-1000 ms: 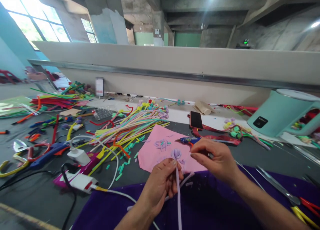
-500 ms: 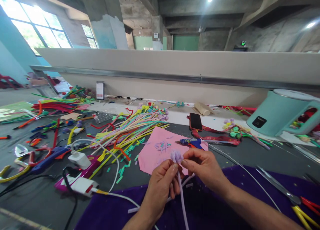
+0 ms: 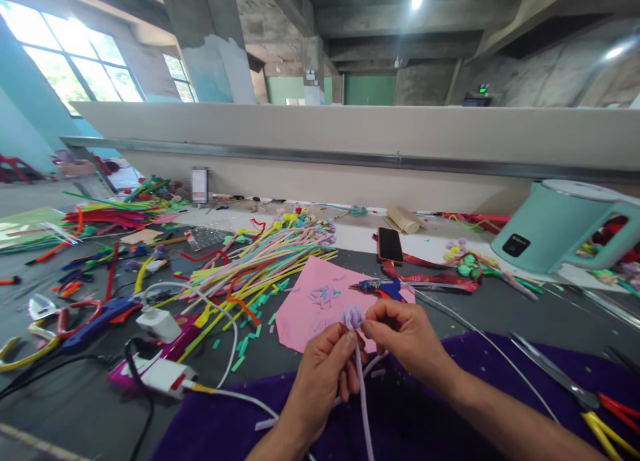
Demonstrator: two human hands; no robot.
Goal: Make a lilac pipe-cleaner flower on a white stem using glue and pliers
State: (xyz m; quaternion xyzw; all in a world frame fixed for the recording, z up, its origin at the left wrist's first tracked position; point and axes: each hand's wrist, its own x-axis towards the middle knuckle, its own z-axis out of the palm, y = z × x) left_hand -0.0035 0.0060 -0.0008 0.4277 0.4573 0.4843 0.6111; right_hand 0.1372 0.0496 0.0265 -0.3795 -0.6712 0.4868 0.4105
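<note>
A small lilac pipe-cleaner flower (image 3: pixel 353 316) is pinched at its base by my left hand (image 3: pixel 331 362), its long lilac stem (image 3: pixel 365 401) hanging down past the fingers. My right hand (image 3: pixel 406 333) is closed at the flower's right side, thumb and forefinger pressed on a petal. Another lilac strand runs behind the left fingers, partly hidden. Beneath the flower lies a pink sheet (image 3: pixel 295 314) with short lilac cut pieces (image 3: pixel 324 296) on it. A blue glue gun (image 3: pixel 383 287) rests on the sheet's right part, just beyond my right hand.
Pipe-cleaner stems (image 3: pixel 260 261) pile up left of the sheet. A power strip (image 3: pixel 150 367) with chargers and cables sits at left, near pliers (image 3: pixel 83 314). Scissors (image 3: pixel 560 374) lie right on purple cloth (image 3: pixel 480 387). Behind are a phone (image 3: pixel 390 245) and a mint kettle (image 3: pixel 555 227).
Both hands hold almost the same pose on the flower. The view has shifted very slightly; nothing was let go or picked up.
</note>
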